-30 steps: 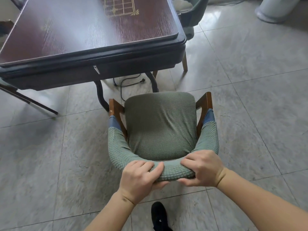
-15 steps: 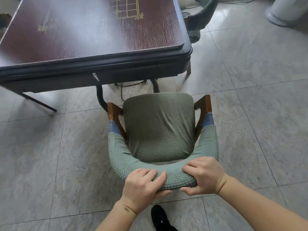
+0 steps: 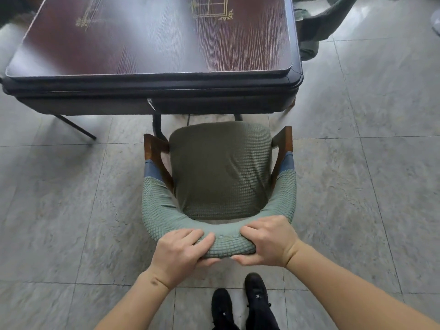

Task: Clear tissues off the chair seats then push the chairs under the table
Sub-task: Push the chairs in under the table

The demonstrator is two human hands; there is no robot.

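Here the left hand (image 3: 182, 250) grips the curved backrest (image 3: 228, 241) of the chair (image 3: 220, 172), with the fingers curled over the top of the green cover and the thumb under it. The right hand (image 3: 267, 242) holds the same backrest just beside it, also with fingers over the top and thumb below. Both hands are on the nearest part of the curve, close to each other but not touching.

The seat (image 3: 221, 170) of the chair is covered with a darker green cloth, and nothing lies on it. The wooden armrests (image 3: 154, 148) stand on both sides of the seat. The front edge of the seat is just at the edge of the dark table (image 3: 154, 39), so most of the chair is still outside the table.

Below the hands, two black shoes (image 3: 238, 303) stand on the grey tiled floor (image 3: 71, 210). Another chair (image 3: 321, 22) with a green cover is at the right side of the table.
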